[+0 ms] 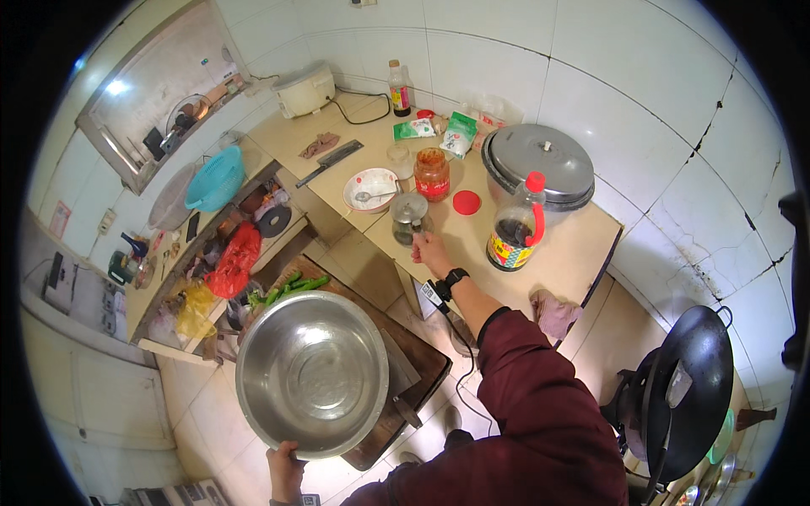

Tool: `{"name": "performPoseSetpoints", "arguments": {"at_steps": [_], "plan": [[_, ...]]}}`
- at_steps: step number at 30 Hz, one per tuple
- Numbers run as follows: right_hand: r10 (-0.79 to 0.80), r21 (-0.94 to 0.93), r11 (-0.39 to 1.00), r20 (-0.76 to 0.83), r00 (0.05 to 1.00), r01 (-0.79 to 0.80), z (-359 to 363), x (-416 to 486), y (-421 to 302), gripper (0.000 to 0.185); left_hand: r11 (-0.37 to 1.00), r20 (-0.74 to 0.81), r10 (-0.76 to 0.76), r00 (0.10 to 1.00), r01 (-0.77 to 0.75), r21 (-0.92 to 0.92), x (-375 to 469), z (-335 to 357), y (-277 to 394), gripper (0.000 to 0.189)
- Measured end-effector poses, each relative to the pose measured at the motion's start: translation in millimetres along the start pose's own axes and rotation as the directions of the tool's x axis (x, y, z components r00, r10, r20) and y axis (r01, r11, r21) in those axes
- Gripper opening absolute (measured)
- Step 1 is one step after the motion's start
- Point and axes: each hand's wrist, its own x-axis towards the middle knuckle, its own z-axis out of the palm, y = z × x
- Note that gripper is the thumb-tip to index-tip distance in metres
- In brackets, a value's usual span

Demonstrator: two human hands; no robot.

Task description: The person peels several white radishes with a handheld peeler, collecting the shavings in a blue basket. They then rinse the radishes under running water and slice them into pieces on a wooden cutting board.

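My left hand [286,473] grips the near rim of a large, empty stainless steel basin [310,373], held over a wooden cutting board [430,354]. My right hand [433,252] reaches over the counter and closes around the handle of a lidded glass jar [408,218]. Behind the jar are a white bowl [373,183] with a spoon in it, an open jar of red sauce [432,174] and a red lid [466,202]. Green peppers [297,286] lie on the board's far end, and a cleaver [398,373] lies partly under the basin.
A large soy sauce bottle [514,234] and a lidded metal pot [541,164] stand right of the jar. A black wok [690,392] is at the far right. A second cleaver [332,162] lies near the counter's left edge. A cable [465,373] hangs from my right wrist.
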Motion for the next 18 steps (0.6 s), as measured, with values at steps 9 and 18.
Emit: {"name": "performPoseSetpoints", "arguments": {"at_steps": [9,18], "plan": [[0.011,-0.058,0.998,-0.087,0.996,-0.016,-58.3,38.5,-21.5,0.030,0.995,-0.030,0.081,0.996,-0.082,-0.050,17.4,59.4,17.7,0.031],[-0.051,-0.054,0.998,-0.262,0.964,0.038,-75.8,69.9,-43.1,0.033,0.985,0.142,-0.029,0.989,0.052,-0.165,58.2,148.0,67.1,0.026]]}}
